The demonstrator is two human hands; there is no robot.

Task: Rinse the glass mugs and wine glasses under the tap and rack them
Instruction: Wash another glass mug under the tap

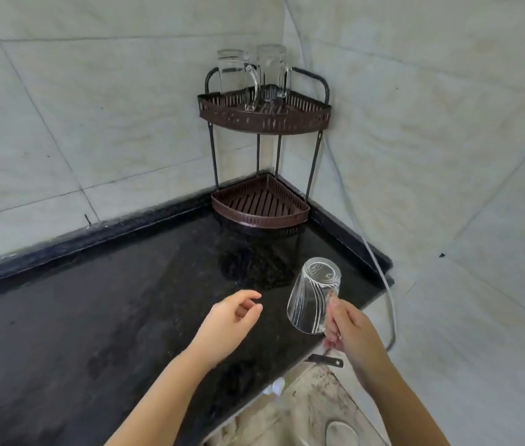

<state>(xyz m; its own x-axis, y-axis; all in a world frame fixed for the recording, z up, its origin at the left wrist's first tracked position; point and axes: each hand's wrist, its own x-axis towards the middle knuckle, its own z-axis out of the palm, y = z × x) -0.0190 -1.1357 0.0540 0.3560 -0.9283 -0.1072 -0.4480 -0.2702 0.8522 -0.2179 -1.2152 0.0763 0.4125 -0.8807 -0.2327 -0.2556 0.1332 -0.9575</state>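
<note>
Right hand (354, 329) grip closed on handle of clear ribbed glass mug (311, 300), held upside down above black stone tabletop (93, 300). Left hand (225, 323) loosely open, empty. Two clear glass mugs (248, 75) already on brown two-tier corner rack (264, 115), top tier. Lower tier empty. Wine glasses not in sight.

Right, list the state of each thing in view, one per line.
Ribbed clear glass mug: upside down, held by its handle in the right hand.
Left hand: empty, open.
Two clear glass jar mugs: upside down on the brown corner rack's top tier.
Bottom tier: empty.
</note>
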